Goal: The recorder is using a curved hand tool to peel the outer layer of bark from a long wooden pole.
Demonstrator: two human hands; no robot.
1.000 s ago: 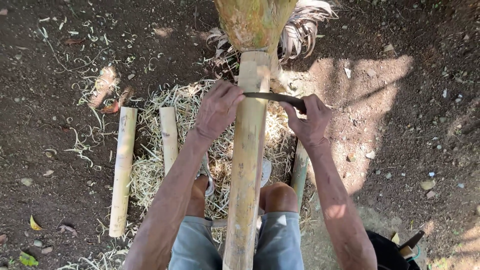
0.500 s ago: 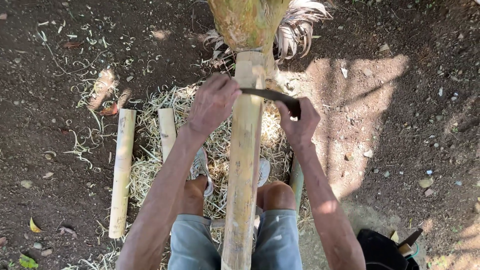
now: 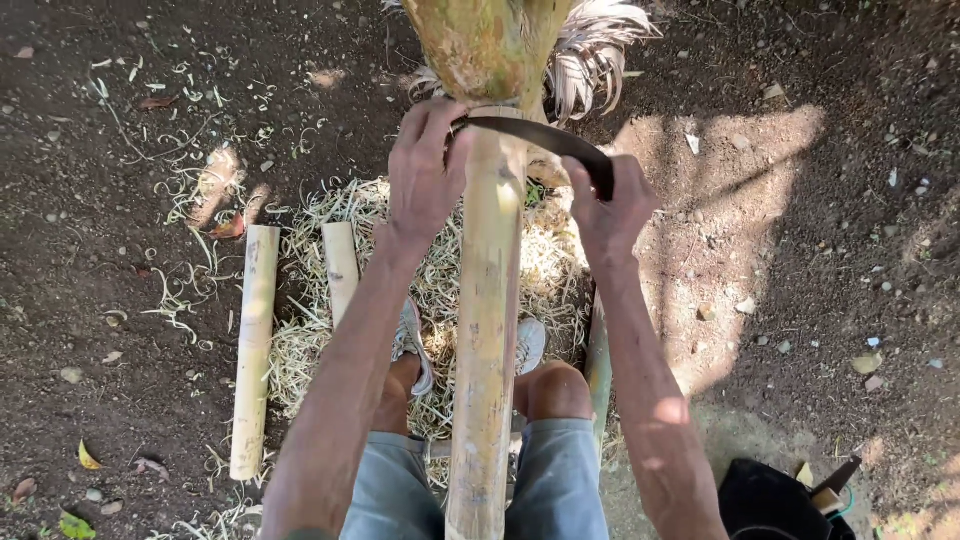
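Note:
A long yellowish bamboo pole (image 3: pixel 487 330) runs between my knees up to a wider, greenish root end (image 3: pixel 478 45) with dry fibres. Across the pole, just below that root end, lies a dark curved blade (image 3: pixel 540 137). My left hand (image 3: pixel 428 165) grips the blade's left end against the pole. My right hand (image 3: pixel 606 205) holds the blade's dark handle on the pole's right side. Both arms are stretched forward.
Pale shavings (image 3: pixel 440 270) cover the dirt under the pole. Two cut bamboo pieces lie at the left, a long one (image 3: pixel 254 345) and a short one (image 3: pixel 340 268); another piece (image 3: pixel 598 365) lies by my right leg. A dark bag (image 3: pixel 775 500) sits at bottom right.
Both hands have slid the blade up the pole, away from me, from its middle to just under the root end.

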